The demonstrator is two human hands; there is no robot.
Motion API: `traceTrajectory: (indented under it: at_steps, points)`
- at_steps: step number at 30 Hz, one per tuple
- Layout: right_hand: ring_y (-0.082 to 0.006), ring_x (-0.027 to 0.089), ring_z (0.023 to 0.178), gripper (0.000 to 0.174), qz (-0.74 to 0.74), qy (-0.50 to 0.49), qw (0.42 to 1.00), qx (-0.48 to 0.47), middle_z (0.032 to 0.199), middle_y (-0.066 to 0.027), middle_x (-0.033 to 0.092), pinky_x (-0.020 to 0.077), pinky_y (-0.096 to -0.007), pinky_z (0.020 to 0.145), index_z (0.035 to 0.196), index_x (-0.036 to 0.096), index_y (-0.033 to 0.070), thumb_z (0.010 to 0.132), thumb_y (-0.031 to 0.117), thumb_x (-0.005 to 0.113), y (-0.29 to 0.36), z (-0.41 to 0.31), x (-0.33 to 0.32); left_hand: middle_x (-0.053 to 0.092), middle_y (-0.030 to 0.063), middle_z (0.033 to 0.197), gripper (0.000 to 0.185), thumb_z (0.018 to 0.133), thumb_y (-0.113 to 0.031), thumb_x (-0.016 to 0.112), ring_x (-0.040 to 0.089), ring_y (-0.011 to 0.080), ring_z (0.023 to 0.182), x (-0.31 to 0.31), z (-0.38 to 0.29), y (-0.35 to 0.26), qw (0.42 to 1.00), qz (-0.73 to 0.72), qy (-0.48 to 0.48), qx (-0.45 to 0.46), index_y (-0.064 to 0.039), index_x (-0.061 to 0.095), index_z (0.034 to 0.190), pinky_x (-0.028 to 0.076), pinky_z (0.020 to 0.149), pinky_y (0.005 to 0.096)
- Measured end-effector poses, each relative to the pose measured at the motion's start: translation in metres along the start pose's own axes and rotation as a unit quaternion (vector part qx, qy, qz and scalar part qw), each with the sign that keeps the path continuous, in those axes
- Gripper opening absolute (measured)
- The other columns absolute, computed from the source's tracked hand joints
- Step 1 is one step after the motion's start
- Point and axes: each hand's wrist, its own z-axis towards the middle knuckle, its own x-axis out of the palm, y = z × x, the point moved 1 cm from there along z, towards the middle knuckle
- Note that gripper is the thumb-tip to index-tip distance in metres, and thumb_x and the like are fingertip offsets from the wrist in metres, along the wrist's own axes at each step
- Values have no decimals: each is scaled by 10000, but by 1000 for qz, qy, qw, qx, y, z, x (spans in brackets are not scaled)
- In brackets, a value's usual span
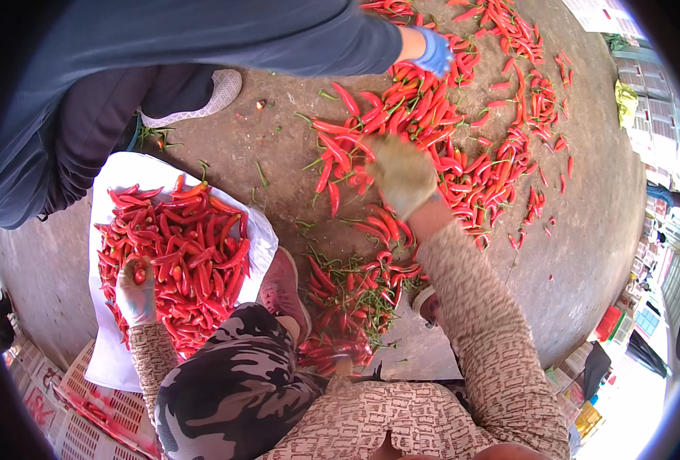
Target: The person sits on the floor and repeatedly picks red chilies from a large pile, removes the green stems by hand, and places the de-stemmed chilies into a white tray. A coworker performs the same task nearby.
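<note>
Red chili peppers [426, 109] lie spread in a thick pile on the concrete floor. Over the near edge of that pile is my right hand [403, 175], gloved and blurred; whether it grips a pepper cannot be told. At the left, a white sack [110, 368] lies under a heap of red peppers [196, 259]. My left hand [137, 290], in a pale stained glove, holds red peppers [140, 270] over the left side of this heap. Between my feet sit more red peppers [337, 345] with loose green stems [374, 310].
A co-worker's blue-gloved hand [435, 52] reaches into the pile from the top, and their shoe [219, 95] stands beyond the sack. Plastic crates [104, 397] stand at the lower left. More crates [650, 80] line the right side.
</note>
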Motion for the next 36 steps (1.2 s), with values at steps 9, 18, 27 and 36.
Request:
traceTrajectory:
  at_steps: [9, 18, 27, 36]
  points:
    - [-319, 665, 1018, 194, -139, 170, 972, 87, 1098, -122, 675, 547, -468, 816, 1008, 715, 126, 846, 208, 647, -70, 51, 21, 705, 142, 943, 421, 752, -276, 780, 685, 307, 907, -8, -19, -23, 809, 588, -13, 1, -54, 680, 1095, 527, 824, 406]
    - [-360, 657, 934, 273, -16, 105, 977, 184, 982, -140, 664, 520, -449, 811, 975, 694, 110, 814, 329, 718, -73, -54, 16, 654, 103, 1112, 758, 677, -366, 856, 624, 286, 994, 40, -36, -80, 665, 737, 33, 111, -137, 585, 1346, 482, 936, 445]
    - [-225, 562, 747, 302, 502, 48, 852, 141, 821, -101, 570, 496, -348, 708, 1055, 598, 23, 967, 311, 621, 42, -104, 19, 610, 9, 824, 555, 936, -189, 663, 565, 68, 717, 196, -87, -62, 837, 9, 530, -137, -21, 473, 1429, 464, 648, 223]
    - [-382, 658, 745, 365, 254, 232, 939, 20, 729, -158, 650, 506, -466, 640, 983, 625, 87, 937, 446, 577, 118, -97, 15, 601, 13, 670, 454, 990, -405, 532, 544, 118, 578, 229, -112, -24, 789, -174, 479, -343, 25, 651, 1073, 420, 544, 245]
